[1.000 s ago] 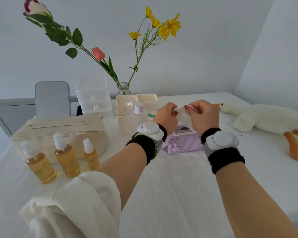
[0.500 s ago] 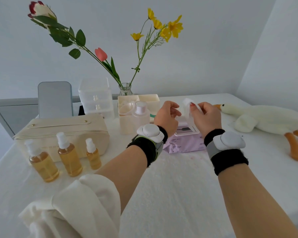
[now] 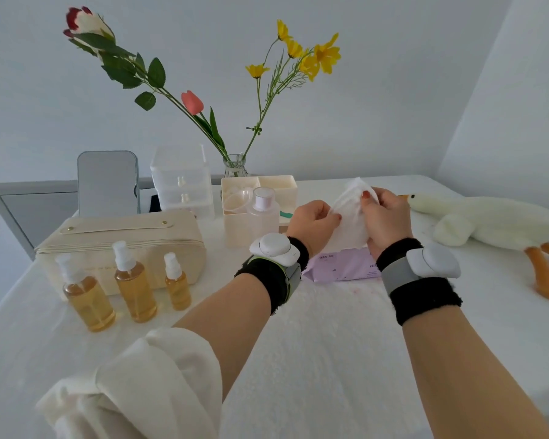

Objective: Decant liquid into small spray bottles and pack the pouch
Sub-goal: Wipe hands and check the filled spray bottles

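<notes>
Fingers of the left hand (image 3: 311, 221) and the right hand (image 3: 385, 223) pinched a white wipe (image 3: 349, 218) by opposite edges just above the purple wipe pack (image 3: 343, 267), probably to spread it for mopping drips. Well left of the pack, three filled spray bottles (image 3: 135, 289) stood just before the closed pouch (image 3: 121, 239), unpacked; bare table (image 3: 330, 359) on the pack's near side left the arms room.

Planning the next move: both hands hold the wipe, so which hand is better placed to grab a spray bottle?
Probably left. The left hand pinches the wipe nearer the spray bottles, which stand on its side before the pouch. The right hand would cross over.
</notes>
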